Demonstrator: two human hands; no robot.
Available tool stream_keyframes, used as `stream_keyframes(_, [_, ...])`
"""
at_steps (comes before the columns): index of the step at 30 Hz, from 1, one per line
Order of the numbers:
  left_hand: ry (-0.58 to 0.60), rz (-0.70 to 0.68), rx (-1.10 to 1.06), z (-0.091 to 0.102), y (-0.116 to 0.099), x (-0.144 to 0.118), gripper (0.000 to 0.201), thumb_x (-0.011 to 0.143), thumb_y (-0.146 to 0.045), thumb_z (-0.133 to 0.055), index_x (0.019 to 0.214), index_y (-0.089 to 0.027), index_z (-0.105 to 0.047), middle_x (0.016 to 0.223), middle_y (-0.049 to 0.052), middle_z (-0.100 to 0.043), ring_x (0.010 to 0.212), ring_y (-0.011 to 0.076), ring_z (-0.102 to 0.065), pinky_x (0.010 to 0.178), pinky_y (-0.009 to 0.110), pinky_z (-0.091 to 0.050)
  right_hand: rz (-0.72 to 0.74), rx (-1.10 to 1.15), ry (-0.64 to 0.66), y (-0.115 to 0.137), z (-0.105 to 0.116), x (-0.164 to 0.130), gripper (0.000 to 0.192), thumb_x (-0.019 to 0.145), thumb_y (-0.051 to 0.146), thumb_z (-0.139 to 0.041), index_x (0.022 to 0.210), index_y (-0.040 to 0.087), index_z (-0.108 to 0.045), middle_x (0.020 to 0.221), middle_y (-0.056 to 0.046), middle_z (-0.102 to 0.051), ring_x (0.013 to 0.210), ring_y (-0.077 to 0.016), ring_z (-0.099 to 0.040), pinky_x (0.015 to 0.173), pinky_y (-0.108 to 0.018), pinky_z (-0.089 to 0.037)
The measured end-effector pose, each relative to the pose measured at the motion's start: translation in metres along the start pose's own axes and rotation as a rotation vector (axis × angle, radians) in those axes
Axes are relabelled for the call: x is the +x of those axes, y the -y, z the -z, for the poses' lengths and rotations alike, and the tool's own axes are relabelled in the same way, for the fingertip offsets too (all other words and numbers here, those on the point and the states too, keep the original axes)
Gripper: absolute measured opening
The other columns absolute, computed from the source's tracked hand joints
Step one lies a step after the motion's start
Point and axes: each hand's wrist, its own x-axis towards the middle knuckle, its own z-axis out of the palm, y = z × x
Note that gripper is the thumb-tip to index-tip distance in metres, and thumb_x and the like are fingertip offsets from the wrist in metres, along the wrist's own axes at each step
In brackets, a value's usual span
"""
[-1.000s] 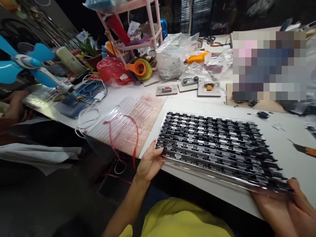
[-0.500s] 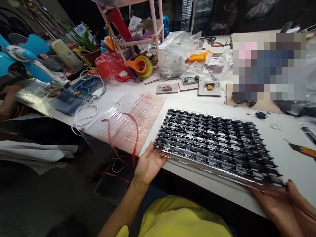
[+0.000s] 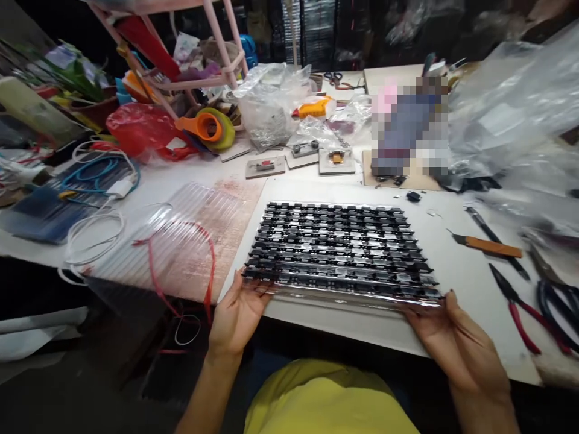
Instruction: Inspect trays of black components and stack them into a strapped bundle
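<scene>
**Loaded tray [image 3: 339,299] gripped by both near corners**

At the left of the bench [image 3: 474,283], one white cable [image 3: 96,263] lies in loose coils, probably lying at the side because it plays no part here. Next comes one ribbed transparent sheet [image 3: 203,205], laid flat, with one red strap [image 3: 211,265] across it and trailing over the edge.

The left hand [image 3: 237,316] is closed on the tray's near left corner, fingers beneath and thumb at the rim, a grip that seems meant to support from below. Three flat blocks [image 3: 266,167] sit behind the tray, each bearing a small fitting, likely set back to leave working room.

The one tray is over the bench, in front of the person; whether its far edge touches the surface I cannot tell. Its black parts [image 3: 316,262] lie in several close rows, too blurred for a sure count; being held near level should help them stay seated.

The right hand [image 3: 465,346] mirrors the left, curled around the near right corner, so the weight is shared.

Farther right lie one orange-handled knife [image 3: 493,246] and one pair of red-handled pliers [image 3: 509,295], presumably within easy reach.
</scene>
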Motion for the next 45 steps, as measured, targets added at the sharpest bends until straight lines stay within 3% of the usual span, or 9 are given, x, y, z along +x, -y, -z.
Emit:
stream_keyframes(10, [-0.098, -0.034, 0.032, -0.005, 0.0, 0.007, 0.041, 0.096, -0.027, -0.027, 0.126, -0.029, -0.055, 0.115, 0.007, -0.067, 0.1, 0.0242, -0.065, 0.082, 0.047, -0.056, -0.015, 0.096, 0.267, 0.001, 0.007, 0.005, 0.024, 0.091, 0.031, -0.053, 0.108, 0.022, -0.067, 0.108, -0.004, -0.069, 0.102, -0.0176, -0.062, 0.087, -0.034, -0.053])
stream_keyframes(17, [-0.108, -0.083, 0.133, -0.011, 0.003, 0.004, 0.037, 0.094, -0.032, -0.037, 0.127, -0.031, -0.054, 0.124, 0.004, -0.062, 0.104, 0.0234, -0.063, 0.082, 0.044, -0.057, 0.017, 0.09, 0.306, 0.001, 0.009, 0.006, 0.023, 0.09, 0.033, -0.055, 0.1, 0.018, -0.069, 0.105, -0.005, -0.069, 0.091, -0.0151, -0.064, 0.079, -0.028, -0.053])
stream_keyframes(22, [-0.125, -0.083, 0.141, -0.012, 0.003, 0.006, 0.038, 0.095, -0.032, -0.032, 0.125, -0.03, -0.056, 0.119, 0.005, -0.065, 0.1, 0.0224, -0.065, 0.082, 0.043, -0.057, 0.032, 0.107, 0.309, 0.002, 0.009, 0.006, 0.024, 0.093, 0.032, -0.051, 0.101, 0.019, -0.069, 0.109, -0.004, -0.069, 0.099, -0.016, -0.062, 0.09, -0.033, -0.05])
stream_keyframes(29, [-0.178, 0.032, 0.201, -0.004, -0.001, 0.003, 0.041, 0.095, -0.035, -0.03, 0.11, -0.023, -0.065, 0.1, 0.013, -0.071, 0.095, 0.0278, -0.067, 0.08, 0.048, -0.056, -0.001, 0.073, 0.397, 0.005, 0.013, 0.001, 0.032, 0.096, 0.032, -0.04, 0.115, 0.019, -0.063, 0.112, -0.008, -0.067, 0.103, -0.0212, -0.062, 0.096, -0.045, -0.047])
stream_keyframes(35, [-0.181, -0.015, 0.195, -0.005, 0.0, 0.002, 0.04, 0.096, -0.032, -0.03, 0.104, -0.02, -0.067, 0.1, 0.011, -0.071, 0.094, 0.0268, -0.067, 0.079, 0.046, -0.057, 0.119, -0.034, 0.346, -0.001, 0.012, 0.0, 0.034, 0.095, 0.035, -0.043, 0.097, 0.017, -0.07, 0.097, -0.008, -0.072, 0.094, -0.0201, -0.065, 0.093, -0.041, -0.05])
stream_keyframes(40, [-0.138, -0.004, 0.178, -0.005, 0.0, 0.0, 0.044, 0.097, -0.028, -0.024, 0.11, -0.021, -0.065, 0.1, 0.009, -0.071, 0.092, 0.0268, -0.068, 0.077, 0.044, -0.058, 0.19, -0.052, 0.303, -0.005, 0.01, 0.001, 0.033, 0.094, 0.036, -0.044, 0.096, 0.017, -0.071, 0.094, -0.009, -0.072, 0.09, -0.0209, -0.066, 0.093, -0.044, -0.05])
stream_keyframes(45, [-0.073, -0.004, 0.161, -0.002, -0.001, -0.001, 0.046, 0.097, -0.028, -0.023, 0.099, -0.019, -0.068, 0.096, 0.009, -0.072, 0.093, 0.0264, -0.067, 0.078, 0.043, -0.057, 0.205, -0.068, 0.247, -0.005, 0.011, 0.0, 0.03, 0.092, 0.038, -0.048, 0.094, 0.018, -0.071, 0.093, -0.007, -0.072, 0.089, -0.0197, -0.066, 0.091, -0.041, -0.052])
